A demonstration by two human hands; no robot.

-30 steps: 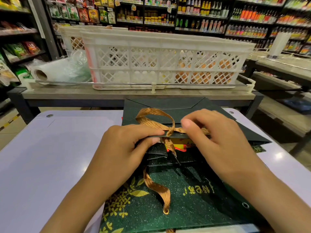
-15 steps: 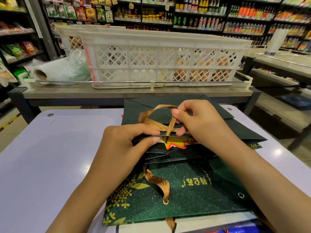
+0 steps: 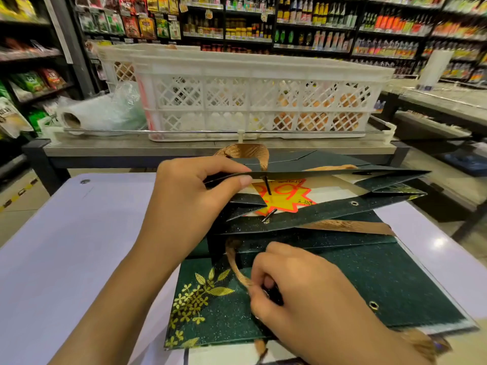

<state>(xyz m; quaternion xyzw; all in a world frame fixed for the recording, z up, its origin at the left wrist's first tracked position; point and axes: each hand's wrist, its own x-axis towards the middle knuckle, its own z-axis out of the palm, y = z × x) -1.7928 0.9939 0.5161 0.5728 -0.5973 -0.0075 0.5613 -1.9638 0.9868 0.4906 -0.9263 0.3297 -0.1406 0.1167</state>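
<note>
What stands around us in the shop

We see a white lattice crate (image 3: pixel 258 101) on a grey counter (image 3: pixel 131 150) just behind a pale table (image 3: pixel 66 246). Round orange-brown goods (image 3: pixel 316 113) show through its right end. A roll of clear plastic bags (image 3: pixel 87 114) lies beside its left end, a thin metal rail (image 3: pixel 184 131) runs along the counter's front, and shelves of bottles (image 3: pixel 329 19) fill the back.

Hidden under right hand (image 3: pixel 311 299): ribbon (image 3: pixel 237 270) end; crate (image 3: pixel 258 75) contents blurry, can't ID.

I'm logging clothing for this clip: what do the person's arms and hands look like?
The left hand and right hand are bare, forearms uncovered to the frame edge. No sleeve, glove, watch or bracelet shows. Nails look short and unpainted.
</note>
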